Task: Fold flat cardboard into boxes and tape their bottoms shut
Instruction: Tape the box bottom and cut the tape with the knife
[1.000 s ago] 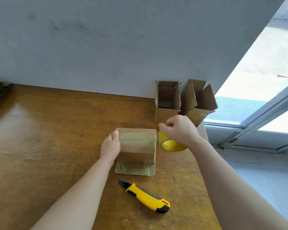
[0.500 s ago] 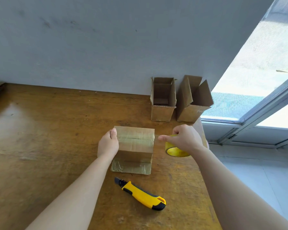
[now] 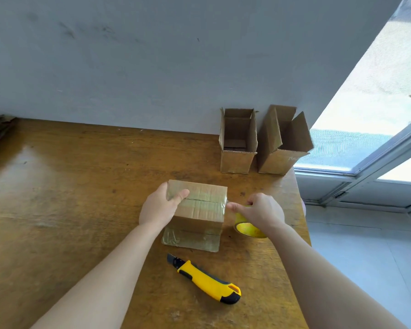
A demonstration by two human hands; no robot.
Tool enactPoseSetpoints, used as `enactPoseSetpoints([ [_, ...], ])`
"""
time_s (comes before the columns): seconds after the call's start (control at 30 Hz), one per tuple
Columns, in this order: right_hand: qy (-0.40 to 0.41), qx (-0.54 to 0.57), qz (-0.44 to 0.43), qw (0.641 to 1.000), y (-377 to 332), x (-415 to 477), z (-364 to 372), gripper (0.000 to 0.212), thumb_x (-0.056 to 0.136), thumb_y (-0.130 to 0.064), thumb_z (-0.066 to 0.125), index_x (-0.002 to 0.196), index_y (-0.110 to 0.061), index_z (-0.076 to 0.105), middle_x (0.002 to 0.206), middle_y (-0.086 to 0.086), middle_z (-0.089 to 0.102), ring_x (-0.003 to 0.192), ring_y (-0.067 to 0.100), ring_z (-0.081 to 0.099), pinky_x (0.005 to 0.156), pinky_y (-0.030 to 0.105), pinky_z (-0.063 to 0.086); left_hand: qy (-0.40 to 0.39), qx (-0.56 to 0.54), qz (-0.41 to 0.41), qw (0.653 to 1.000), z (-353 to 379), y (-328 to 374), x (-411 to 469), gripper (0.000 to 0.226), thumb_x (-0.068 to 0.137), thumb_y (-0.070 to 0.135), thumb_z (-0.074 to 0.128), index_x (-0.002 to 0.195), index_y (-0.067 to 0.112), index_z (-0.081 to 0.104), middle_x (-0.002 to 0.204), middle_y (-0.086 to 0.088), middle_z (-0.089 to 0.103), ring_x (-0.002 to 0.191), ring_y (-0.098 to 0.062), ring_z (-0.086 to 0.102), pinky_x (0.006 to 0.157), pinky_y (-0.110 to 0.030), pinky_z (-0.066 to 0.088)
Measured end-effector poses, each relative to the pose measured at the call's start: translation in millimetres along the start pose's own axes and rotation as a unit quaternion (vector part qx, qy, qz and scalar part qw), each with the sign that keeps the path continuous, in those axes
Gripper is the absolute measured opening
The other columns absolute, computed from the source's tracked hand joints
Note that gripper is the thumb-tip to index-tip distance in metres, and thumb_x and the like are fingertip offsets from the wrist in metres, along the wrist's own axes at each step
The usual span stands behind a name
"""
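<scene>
Nearest on the wooden table (image 3: 81, 210) lies a yellow utility knife (image 3: 204, 282) (blade end pointing away, to the left). Beyond it stands the cardboard box (image 3: 201, 206), taped seam up. The left hand (image 3: 160, 207) grips its left end, thumb curled over the top. Just beside it, the right hand (image 3: 263, 212) curls round a yellow tape roll (image 3: 249, 229), fingertips at the box's right edge. By the wall stand one open box (image 3: 237, 160) and a second open box (image 3: 279, 160).

Matt corrugated cardboard box (image 3: 199, 210) sealed with glossy tape, varnished wooden surface (image 3: 81, 198), yellow plastic cutter (image 3: 207, 282), matt painted wall (image 3: 176, 55)
</scene>
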State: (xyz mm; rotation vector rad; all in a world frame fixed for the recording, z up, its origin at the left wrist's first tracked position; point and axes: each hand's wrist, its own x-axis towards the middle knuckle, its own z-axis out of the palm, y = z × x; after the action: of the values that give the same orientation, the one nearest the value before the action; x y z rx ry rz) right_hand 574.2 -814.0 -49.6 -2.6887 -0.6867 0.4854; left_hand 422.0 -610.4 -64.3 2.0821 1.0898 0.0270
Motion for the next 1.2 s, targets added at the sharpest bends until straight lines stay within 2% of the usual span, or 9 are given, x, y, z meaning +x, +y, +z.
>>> enactPoseSetpoints([
  [0.1, -0.006, -0.016, 0.001, 1.000, -4, 2, 0, 0.065, 0.063, -0.088, 0.051, 0.053, -0.025, 0.038, 0.055, -0.011, 0.049, 0.051, 0.005, 0.045, 0.041, 0.022, 0.026, 0.068, 0.179, 0.039, 0.981, 1, 12, -7, 0.081, 0.090, 0.069, 0.023, 0.153, 0.018, 0.015, 0.155, -0.008, 0.030, 0.137, -0.028, 0.038, 0.103, -0.045, 0.040],
  [0.17, 0.000, -0.033, 0.002, 0.999, -5, 2, 0, 0.064, 0.064, -0.087, 0.051, 0.053, -0.026, 0.036, 0.056, -0.013, 0.047, 0.051, 0.004, 0.044, 0.041, 0.020, 0.026, 0.108, 0.309, 0.099, 0.940, 14, 27, -19, 0.079, 0.089, 0.065, 0.002, 0.152, 0.016, 0.002, 0.161, -0.010, 0.002, 0.147, -0.027, 0.008, 0.116, -0.053, 0.009],
  [0.27, 0.015, -0.041, 0.014, 0.999, -4, 0, 2, 0.063, 0.071, -0.080, 0.055, 0.053, -0.020, 0.045, 0.056, -0.010, 0.049, 0.056, 0.016, 0.051, 0.044, 0.023, 0.030, 0.044, 0.342, 0.214, 0.914, 54, 51, -46, 0.084, 0.085, 0.068, -0.008, 0.151, 0.015, -0.007, 0.158, -0.009, -0.018, 0.146, -0.024, -0.016, 0.115, -0.052, -0.012],
  [0.4, 0.017, -0.052, 0.038, 0.998, -4, -1, 4, 0.052, 0.079, -0.068, 0.054, 0.062, -0.019, 0.057, 0.066, -0.004, 0.057, 0.066, 0.023, 0.056, 0.052, 0.026, 0.041, -0.029, 0.344, 0.336, 0.876, 73, 59, -59, 0.077, 0.091, 0.067, 0.004, 0.153, 0.021, 0.002, 0.160, 0.000, -0.011, 0.146, -0.014, -0.015, 0.114, -0.041, -0.016],
  [0.5, 0.018, -0.062, 0.043, 0.997, -11, -2, 2, 0.064, 0.070, -0.084, 0.051, 0.071, -0.021, 0.058, 0.068, -0.006, 0.055, 0.063, 0.017, 0.052, 0.044, 0.022, 0.029, 0.005, 0.334, 0.297, 0.894, 42, 33, -46, 0.087, 0.083, 0.074, -0.004, 0.152, 0.020, -0.009, 0.159, 0.004, -0.014, 0.146, -0.011, -0.014, 0.117, -0.036, -0.011],
  [0.7, 0.024, -0.069, 0.030, 0.997, -22, -1, 3, 0.067, 0.071, -0.084, 0.050, 0.064, -0.018, 0.057, 0.062, -0.006, 0.055, 0.054, 0.012, 0.049, 0.043, 0.023, 0.030, 0.040, 0.363, 0.106, 0.925, -5, -1, -34, 0.086, 0.085, 0.071, -0.008, 0.149, 0.015, -0.015, 0.156, -0.002, -0.023, 0.144, -0.017, -0.021, 0.114, -0.050, -0.016],
  [0.8, 0.027, -0.090, 0.042, 0.995, -25, -3, 5, 0.066, 0.072, -0.083, 0.050, 0.070, -0.018, 0.061, 0.065, -0.006, 0.056, 0.057, 0.014, 0.051, 0.044, 0.023, 0.033, 0.039, 0.347, 0.136, 0.927, 11, 18, -39, 0.072, 0.094, 0.059, 0.001, 0.150, 0.015, -0.013, 0.158, -0.003, -0.020, 0.144, -0.019, -0.022, 0.114, -0.053, -0.015],
  [0.93, 0.010, -0.095, 0.063, 0.993, -29, -1, 3, 0.067, 0.072, -0.082, 0.051, 0.081, -0.018, 0.066, 0.080, -0.001, 0.066, 0.073, 0.021, 0.062, 0.055, 0.027, 0.046, -0.019, 0.323, 0.242, 0.915, 38, 35, -54, 0.081, 0.089, 0.070, 0.008, 0.153, 0.021, -0.006, 0.158, 0.003, -0.018, 0.145, -0.014, -0.021, 0.117, -0.050, -0.011],
  [1.2, -0.065, -0.020, 0.017, 0.998, -81, -15, 36, 0.052, 0.086, -0.066, 0.049, 0.078, -0.017, 0.059, 0.074, -0.001, 0.054, 0.068, 0.022, 0.053, 0.050, 0.027, 0.036, -0.027, 0.286, 0.220, 0.932, -11, 0, -30, 0.058, 0.099, 0.042, 0.032, 0.152, 0.034, 0.010, 0.160, 0.008, -0.011, 0.145, -0.010, -0.016, 0.117, -0.049, -0.007],
])
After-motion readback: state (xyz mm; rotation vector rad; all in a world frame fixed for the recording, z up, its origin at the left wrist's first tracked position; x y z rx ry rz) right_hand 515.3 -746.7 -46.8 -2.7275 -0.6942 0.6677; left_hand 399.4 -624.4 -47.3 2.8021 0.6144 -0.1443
